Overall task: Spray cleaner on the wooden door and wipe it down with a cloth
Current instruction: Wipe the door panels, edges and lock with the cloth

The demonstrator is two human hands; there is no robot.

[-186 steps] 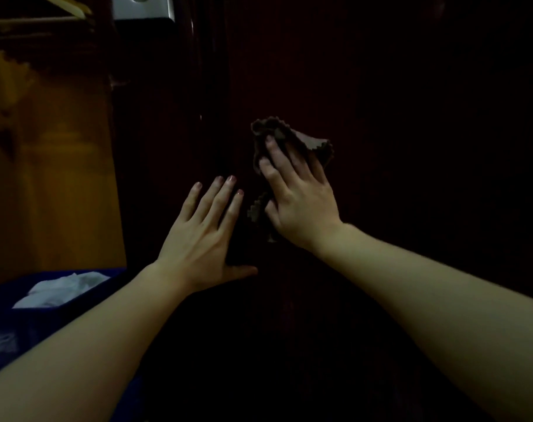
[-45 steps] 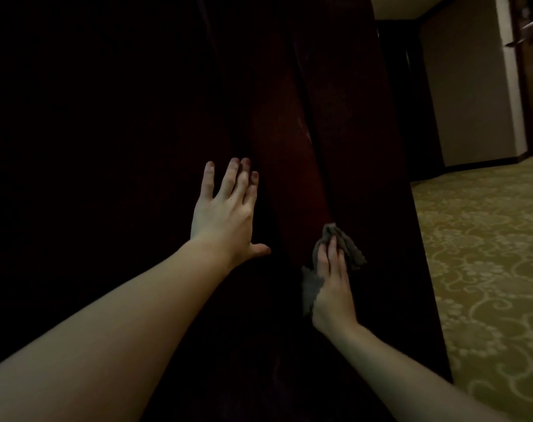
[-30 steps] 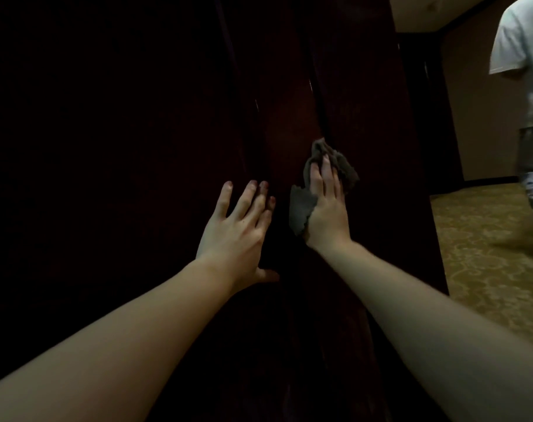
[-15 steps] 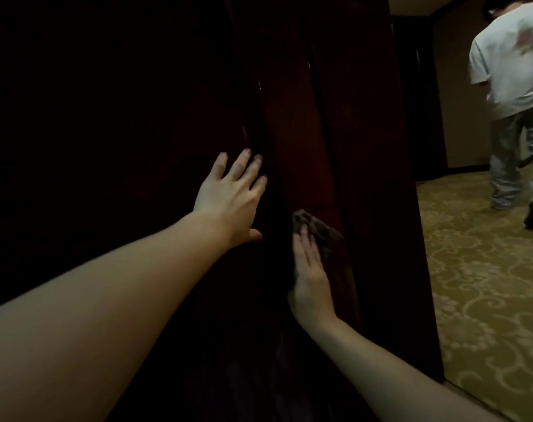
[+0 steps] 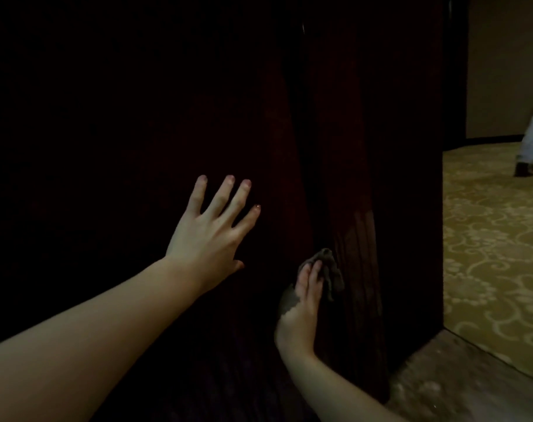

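Note:
The dark wooden door [image 5: 359, 166] fills most of the view and stands ajar, its edge toward the corridor. My left hand [image 5: 212, 236] lies flat against the door's face, fingers spread. Lower down, my right hand [image 5: 303, 303] presses a crumpled grey-brown cloth [image 5: 329, 274] against the door near its vertical moulding, fingers straight over the cloth. No spray bottle is in view.
To the right, a patterned yellow carpet [image 5: 496, 245] covers a corridor beyond a worn stone threshold [image 5: 454, 373]. A person's leg and shoe [image 5: 530, 147] show at the far right edge, walking away. A beige wall stands behind.
My right hand has slid the cloth down the door. My left hand stays flat on the door with fingers spread wider. The person in the corridor has moved further right, nearly out of view.

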